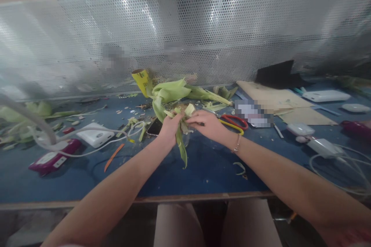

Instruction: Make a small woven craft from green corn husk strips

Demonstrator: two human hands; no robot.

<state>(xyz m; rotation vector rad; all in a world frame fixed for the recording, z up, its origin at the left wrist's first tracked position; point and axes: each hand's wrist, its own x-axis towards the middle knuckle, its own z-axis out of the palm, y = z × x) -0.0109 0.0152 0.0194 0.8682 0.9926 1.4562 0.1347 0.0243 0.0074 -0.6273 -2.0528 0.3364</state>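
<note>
Over the middle of the table, my left hand (pixel 171 126) is closed on a bunch of pale green corn husk (pixel 181 144), and one long strip hangs down below it. My right hand (pixel 208 124) comes in from the right, its thumb and fingers pinched on the same husk bunch. Just behind both hands lies a larger bundle of green corn husk leaves (pixel 171 92) with its stalk pointing right. A dark phone (pixel 154 127) lies by my left hand. Scissors (pixel 236 122) with red and yellow handles lie beyond my right wrist.
A purple power strip (pixel 56 157), white power bank (pixel 95 135) and cables lie left. Brown paper (pixel 272 96), white chargers (pixel 323 147) and cords lie right. A yellow tape roll (pixel 140 82) stands before the perforated metal screen (pixel 185 27). Husk scraps litter the blue tabletop (pixel 211 179).
</note>
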